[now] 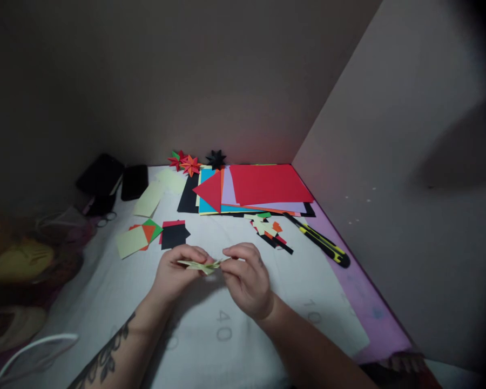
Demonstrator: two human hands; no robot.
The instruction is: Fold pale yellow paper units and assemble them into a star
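Note:
Both of my hands hold a small folded piece of pale yellow paper above the white work surface. My left hand pinches its left end with thumb and fingers closed. My right hand pinches its right end, fingers curled. The paper is flat and pointed, partly hidden by my fingers.
A stack of coloured sheets with red on top lies at the back. Folded paper stars and a black star sit by the wall. A yellow-black utility knife, paper scraps, small squares, scissors and black cases lie around.

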